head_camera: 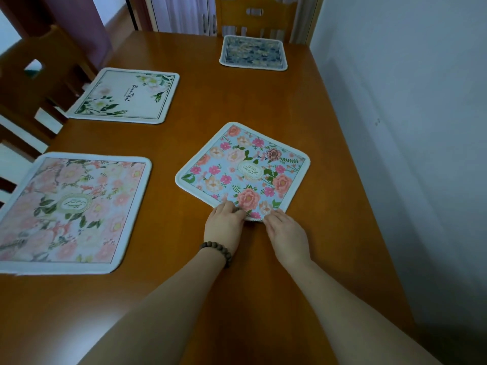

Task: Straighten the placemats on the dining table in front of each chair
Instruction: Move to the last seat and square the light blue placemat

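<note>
A light blue placemat with pink flowers (243, 168) lies turned like a diamond in the middle of the wooden table (263, 101). Its near corner is pinched between my left hand (224, 225), which wears a bead bracelet, and my right hand (287, 235). A pink floral placemat (71, 209) lies at the left, square to the table's edge. Farther left and back sits a white placemat with green leaves (126, 96). A dark blue patterned placemat (253, 52) rests at the far end.
Wooden chairs stand along the left side (34, 83) and at the far end (254, 17). The table's right edge runs close to a white wall (408, 127). Bare wood stretches in front of me.
</note>
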`<state>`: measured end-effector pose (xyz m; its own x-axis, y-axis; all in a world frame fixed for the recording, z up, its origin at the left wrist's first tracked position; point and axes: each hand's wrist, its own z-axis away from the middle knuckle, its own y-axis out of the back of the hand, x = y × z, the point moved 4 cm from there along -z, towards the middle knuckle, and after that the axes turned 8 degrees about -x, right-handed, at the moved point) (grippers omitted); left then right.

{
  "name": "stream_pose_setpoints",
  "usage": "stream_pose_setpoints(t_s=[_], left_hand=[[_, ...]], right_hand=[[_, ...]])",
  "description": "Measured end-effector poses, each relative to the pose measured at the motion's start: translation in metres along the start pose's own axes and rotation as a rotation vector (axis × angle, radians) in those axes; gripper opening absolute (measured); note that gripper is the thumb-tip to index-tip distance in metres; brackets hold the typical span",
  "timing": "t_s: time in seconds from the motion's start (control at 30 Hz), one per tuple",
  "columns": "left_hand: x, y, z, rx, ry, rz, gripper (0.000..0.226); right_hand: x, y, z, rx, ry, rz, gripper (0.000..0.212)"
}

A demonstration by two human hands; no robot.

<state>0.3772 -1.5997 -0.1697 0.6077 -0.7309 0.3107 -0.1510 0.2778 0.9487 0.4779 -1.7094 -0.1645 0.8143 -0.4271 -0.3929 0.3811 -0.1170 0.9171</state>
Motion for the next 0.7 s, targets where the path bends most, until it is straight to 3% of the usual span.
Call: stream_pose_setpoints(t_s=[0.5,0.7], left_hand=[[0.044,0.002,0.239,-0.287,0.12,0.075,0.029],[0.057,-0.005,0.313,-0.338,0.177,0.05,0.028]], right_hand=[[-0.054,-0.027,0.234,-0.198,0.054,-0.095,0.027],[-0.071,-0.034,0.3,-0.182,0.099,-0.053,0.025]])
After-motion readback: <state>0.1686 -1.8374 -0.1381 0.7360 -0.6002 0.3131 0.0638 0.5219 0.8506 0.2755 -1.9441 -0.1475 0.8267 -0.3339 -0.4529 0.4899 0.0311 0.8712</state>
